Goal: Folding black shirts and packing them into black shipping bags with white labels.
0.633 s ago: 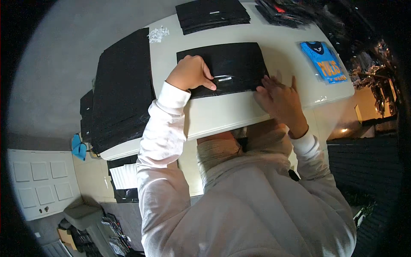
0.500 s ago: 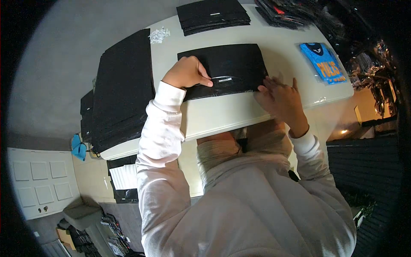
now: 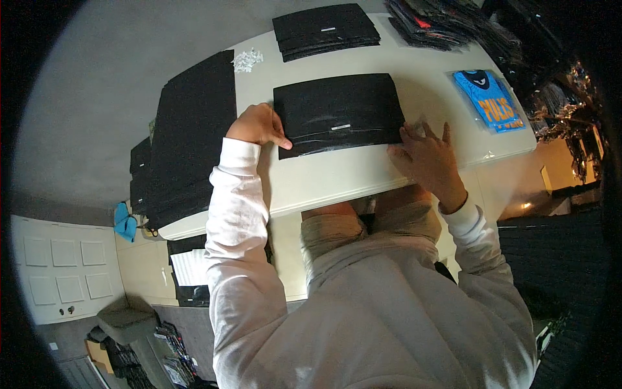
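A flat black plastic mailing bag lies on the white table in front of me, a small white label near the crease by its near edge. My left hand is closed at the bag's near left corner, thumb on top and the other fingers curled at the side edge. At the near right corner, my right hand has its fingers spread, with fingertips touching the bag's edge.
Stacks of black bags lie left and at the far side of the white table. Small white pieces form a pile at far left. A wrapped blue garment lies right, dark packages behind it.
My left hand has slid left and nearer, from beside the label to the bag's near left corner. My right hand stays at the right corner. The view has shifted slightly.
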Tool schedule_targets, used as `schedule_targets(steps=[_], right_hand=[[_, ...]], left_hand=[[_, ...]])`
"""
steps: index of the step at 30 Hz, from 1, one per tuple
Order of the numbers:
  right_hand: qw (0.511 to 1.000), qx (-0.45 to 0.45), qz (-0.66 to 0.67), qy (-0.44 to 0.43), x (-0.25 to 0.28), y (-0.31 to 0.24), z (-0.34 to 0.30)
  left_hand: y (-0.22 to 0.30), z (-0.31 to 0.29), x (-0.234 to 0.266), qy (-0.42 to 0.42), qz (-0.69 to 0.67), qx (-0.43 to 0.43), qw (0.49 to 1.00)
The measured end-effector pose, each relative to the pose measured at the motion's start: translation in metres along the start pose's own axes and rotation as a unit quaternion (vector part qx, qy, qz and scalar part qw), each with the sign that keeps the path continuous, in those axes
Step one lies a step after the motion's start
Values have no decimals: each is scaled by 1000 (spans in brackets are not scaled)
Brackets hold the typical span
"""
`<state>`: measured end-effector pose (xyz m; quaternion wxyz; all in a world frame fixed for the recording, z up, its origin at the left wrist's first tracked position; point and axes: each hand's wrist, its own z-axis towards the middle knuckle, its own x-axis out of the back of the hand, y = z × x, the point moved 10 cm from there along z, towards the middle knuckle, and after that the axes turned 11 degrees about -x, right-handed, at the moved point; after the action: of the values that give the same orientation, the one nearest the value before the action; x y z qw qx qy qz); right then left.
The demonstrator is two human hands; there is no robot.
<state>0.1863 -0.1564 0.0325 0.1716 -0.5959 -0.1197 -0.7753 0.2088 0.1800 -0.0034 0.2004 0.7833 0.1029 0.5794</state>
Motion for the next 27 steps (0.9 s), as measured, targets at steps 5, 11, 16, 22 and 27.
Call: schedule_targets(steps=[5,11,16,22,27], right_hand=[[999,32,33,13,9,-2,3],[979,-1,192,62,26,18,-4],[886,-29,452,-97,40,-12,-36],[770,-90,613,-153,6,-19,-47],[610,-135,721,-300,-24,-37,-47]], left_hand=[[5,-28,13,62,30,-10,998],[148,-60,13,225,55,-207,950],[184,-57,-14,245,204,-281,905],[194,-50,-33,196,246,-334,889],[188,-45,-42,237,309,-343,855]])
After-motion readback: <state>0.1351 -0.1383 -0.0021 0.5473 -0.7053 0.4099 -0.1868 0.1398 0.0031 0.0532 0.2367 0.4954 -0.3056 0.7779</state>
